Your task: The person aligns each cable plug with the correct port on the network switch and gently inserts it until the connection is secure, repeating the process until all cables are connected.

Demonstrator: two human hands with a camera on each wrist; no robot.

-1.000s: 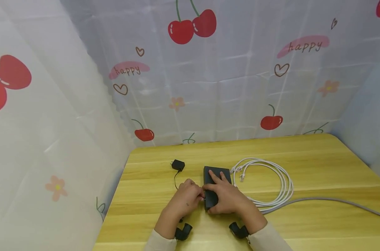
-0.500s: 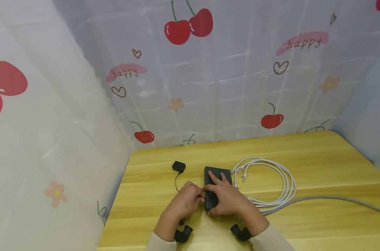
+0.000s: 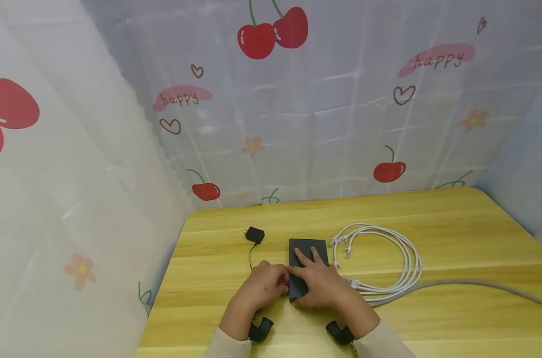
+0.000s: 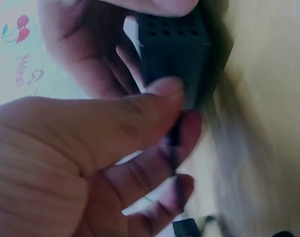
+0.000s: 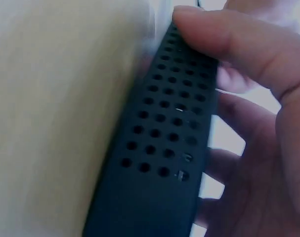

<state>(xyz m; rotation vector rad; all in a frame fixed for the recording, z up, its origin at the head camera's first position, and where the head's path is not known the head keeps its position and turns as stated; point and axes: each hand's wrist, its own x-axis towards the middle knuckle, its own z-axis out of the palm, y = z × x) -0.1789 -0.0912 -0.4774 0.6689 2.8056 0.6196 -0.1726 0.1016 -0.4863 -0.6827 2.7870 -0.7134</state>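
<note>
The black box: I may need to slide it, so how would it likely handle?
The black box would probably stay stiff, given its straight edges and flat top. Rows of holes hint at a hollow shell, so perhaps light for its size. Flat-faced, it seems unlikely to roll.

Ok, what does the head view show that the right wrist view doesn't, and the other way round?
Only the head view: the black power adapter, the coil of white Ethernet cable and the gray cable.
Only the right wrist view: rows of vent holes along the side of the black box.
Both: the black box, the right hand touching it, and the table.
</note>
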